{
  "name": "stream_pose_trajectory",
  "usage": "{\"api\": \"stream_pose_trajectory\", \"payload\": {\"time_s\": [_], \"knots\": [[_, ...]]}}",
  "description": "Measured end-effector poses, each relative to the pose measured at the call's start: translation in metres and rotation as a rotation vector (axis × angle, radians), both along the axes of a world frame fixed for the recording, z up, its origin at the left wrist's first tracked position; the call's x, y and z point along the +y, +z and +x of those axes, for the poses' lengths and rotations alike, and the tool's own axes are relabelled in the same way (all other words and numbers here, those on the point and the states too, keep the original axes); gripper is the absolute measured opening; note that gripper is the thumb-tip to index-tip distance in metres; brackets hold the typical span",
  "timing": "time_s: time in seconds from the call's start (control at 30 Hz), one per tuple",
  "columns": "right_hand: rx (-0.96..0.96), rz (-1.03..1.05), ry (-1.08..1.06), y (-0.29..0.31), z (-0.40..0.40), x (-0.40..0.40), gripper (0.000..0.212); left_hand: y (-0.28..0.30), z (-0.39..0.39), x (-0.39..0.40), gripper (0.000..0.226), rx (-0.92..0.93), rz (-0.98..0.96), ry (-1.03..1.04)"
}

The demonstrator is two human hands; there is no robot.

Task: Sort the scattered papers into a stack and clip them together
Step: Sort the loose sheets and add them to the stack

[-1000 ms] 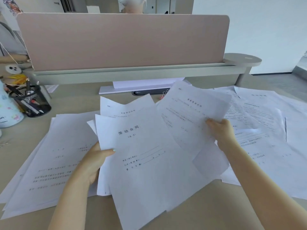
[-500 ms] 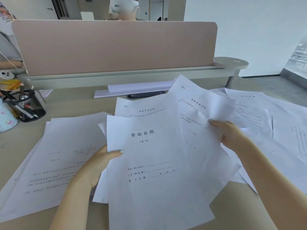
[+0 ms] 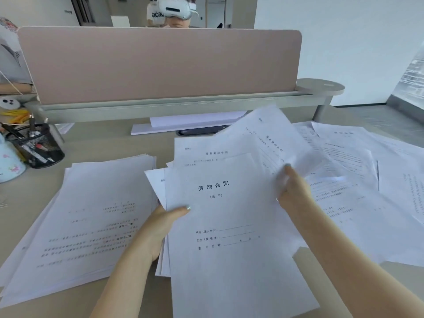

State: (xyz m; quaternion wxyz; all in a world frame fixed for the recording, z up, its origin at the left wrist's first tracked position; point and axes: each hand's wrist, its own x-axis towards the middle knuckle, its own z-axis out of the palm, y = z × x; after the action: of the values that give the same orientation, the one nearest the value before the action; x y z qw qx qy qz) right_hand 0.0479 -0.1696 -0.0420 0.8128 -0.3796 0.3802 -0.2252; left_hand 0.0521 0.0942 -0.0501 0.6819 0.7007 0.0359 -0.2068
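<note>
My left hand (image 3: 160,226) grips the left edge of a loose bundle of white printed sheets (image 3: 229,237), thumb on the top cover page with large characters. My right hand (image 3: 293,191) pinches a tilted printed sheet (image 3: 275,138) at its lower edge, lifted above the right side of the bundle. A fanned pile of printed papers (image 3: 91,214) lies on the desk to the left. More scattered sheets (image 3: 367,180) cover the desk on the right. No clip is visible.
A pink divider panel (image 3: 160,65) runs across the back of the desk, with a person in a white headset (image 3: 176,8) behind it. A black mesh pen holder (image 3: 36,145) and a pale cup (image 3: 9,164) stand at the left. White flat boxes (image 3: 183,125) lie under the divider.
My right hand has brought the tilted sheet closer over the bundle, and the bundle in my left hand has shifted rightward. The view has tilted upward slightly.
</note>
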Motion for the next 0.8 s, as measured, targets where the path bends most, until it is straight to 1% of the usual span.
{"api": "stream_pose_trajectory", "payload": {"time_s": [0.07, 0.1, 0.13, 0.17, 0.27, 0.3, 0.33, 0.37, 0.43, 0.47, 0.53, 0.57, 0.6, 0.63, 0.67, 0.73, 0.77, 0.8], "knots": [[0.077, -0.003, -0.010, -0.003, -0.002, 0.013, 0.017, -0.001, -0.002, -0.002, 0.028, 0.011, 0.020, -0.011], [0.090, 0.005, -0.032, -0.007, -0.002, 0.016, 0.014, -0.003, -0.002, -0.003, 0.027, 0.019, 0.022, -0.009], [0.087, 0.018, -0.059, -0.007, -0.002, 0.018, 0.016, -0.003, -0.003, -0.004, 0.028, 0.030, 0.010, -0.005], [0.075, 0.026, -0.085, -0.008, -0.003, 0.017, 0.019, -0.004, -0.002, -0.004, 0.029, 0.036, -0.003, 0.000], [0.010, 0.010, -0.214, -0.001, -0.002, 0.003, 0.013, -0.005, 0.000, 0.000, 0.027, 0.027, -0.010, 0.025], [-0.012, -0.011, -0.251, 0.003, -0.004, -0.005, 0.017, -0.006, 0.001, 0.001, 0.025, 0.019, -0.003, 0.037], [-0.033, -0.072, -0.332, 0.008, -0.006, -0.016, 0.026, -0.006, 0.002, 0.003, 0.023, 0.011, 0.002, 0.051], [-0.073, -0.071, -0.423, 0.017, -0.009, -0.027, 0.032, -0.007, 0.003, 0.004, 0.022, -0.005, 0.011, 0.070], [-0.107, -0.119, -0.516, 0.034, -0.017, -0.052, 0.028, -0.008, 0.006, 0.007, 0.022, -0.062, 0.049, 0.125], [-0.102, -0.181, -0.500, 0.043, -0.021, -0.063, 0.026, -0.009, 0.008, 0.008, 0.024, -0.094, 0.078, 0.151], [-0.073, -0.318, -0.361, 0.056, -0.024, -0.082, 0.014, -0.010, 0.011, 0.010, 0.027, -0.136, 0.118, 0.192], [-0.076, -0.371, -0.247, 0.064, -0.025, -0.086, 0.009, -0.011, 0.012, 0.011, 0.028, -0.143, 0.130, 0.194], [-0.088, -0.404, -0.100, 0.073, -0.025, -0.087, 0.010, -0.010, 0.013, 0.011, 0.028, -0.143, 0.141, 0.184], [-0.117, -0.419, 0.057, 0.080, -0.026, -0.090, 0.017, -0.010, 0.014, 0.012, 0.028, -0.140, 0.152, 0.167], [-0.116, -0.413, 0.243, 0.087, -0.029, -0.089, 0.028, -0.010, 0.015, 0.013, 0.029, -0.134, 0.166, 0.149], [-0.119, -0.381, 0.533, 0.093, -0.040, -0.080, 0.043, -0.013, 0.017, 0.014, 0.030, -0.116, 0.185, 0.133], [-0.121, -0.384, 0.626, 0.092, -0.043, -0.073, 0.051, -0.013, 0.018, 0.015, 0.030, -0.100, 0.177, 0.136], [-0.146, -0.395, 0.671, 0.089, -0.042, -0.068, 0.053, -0.012, 0.018, 0.016, 0.030, -0.080, 0.157, 0.137]]}}
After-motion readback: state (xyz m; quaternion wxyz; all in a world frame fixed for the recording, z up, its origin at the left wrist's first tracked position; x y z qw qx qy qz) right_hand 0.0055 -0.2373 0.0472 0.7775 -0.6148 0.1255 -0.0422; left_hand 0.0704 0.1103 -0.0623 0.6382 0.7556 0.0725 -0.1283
